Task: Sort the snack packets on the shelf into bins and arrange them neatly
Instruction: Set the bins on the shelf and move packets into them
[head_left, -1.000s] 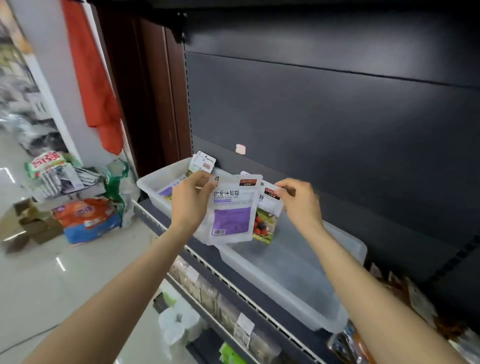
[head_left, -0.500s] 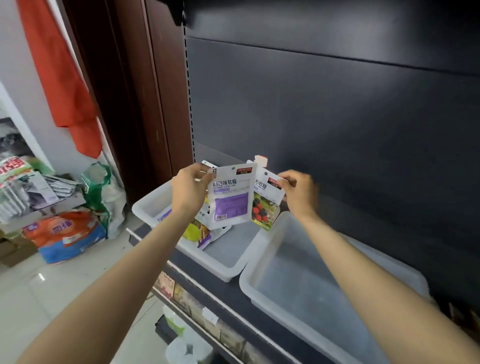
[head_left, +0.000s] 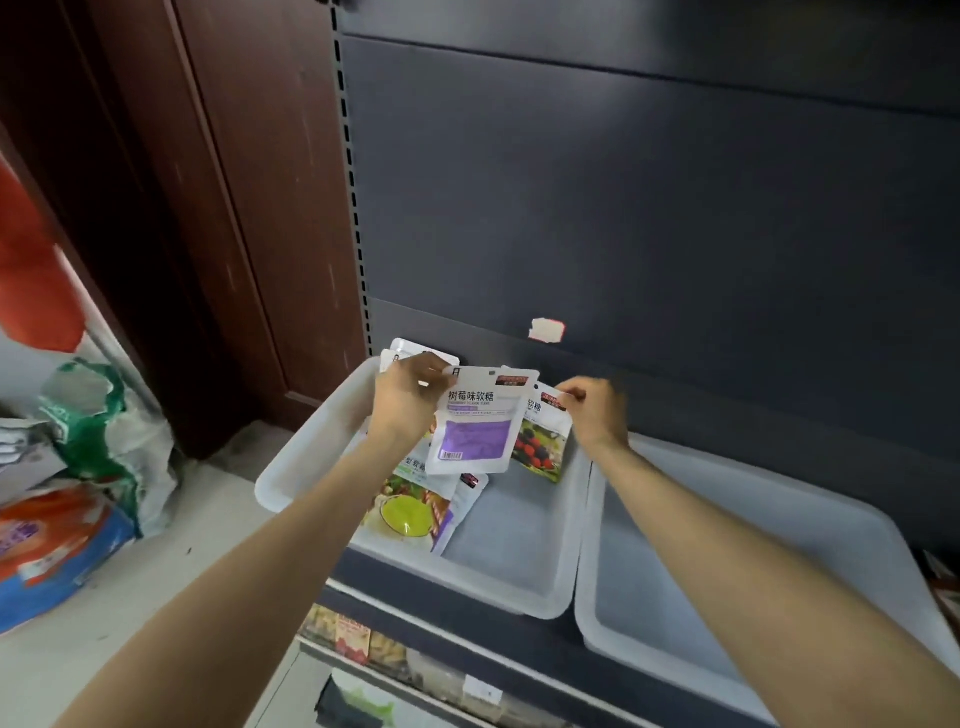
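Slippage is the likeliest trouble: both packets are thin, glossy and pinched only at their top edges, so either could slide free and drop crooked onto the green packet (head_left: 410, 512) lying flat in the left bin (head_left: 511, 582), spoiling a neat row. Left hand (head_left: 410, 400) has its fingers curled round the top corner of the purple packet (head_left: 475, 423), held upright above that bin. Right hand (head_left: 595, 413) pinches the top of the berry packet (head_left: 540, 449), partly tucked behind the purple one. Beside them on the shelf, the right bin (head_left: 675, 670) shows nothing inside.
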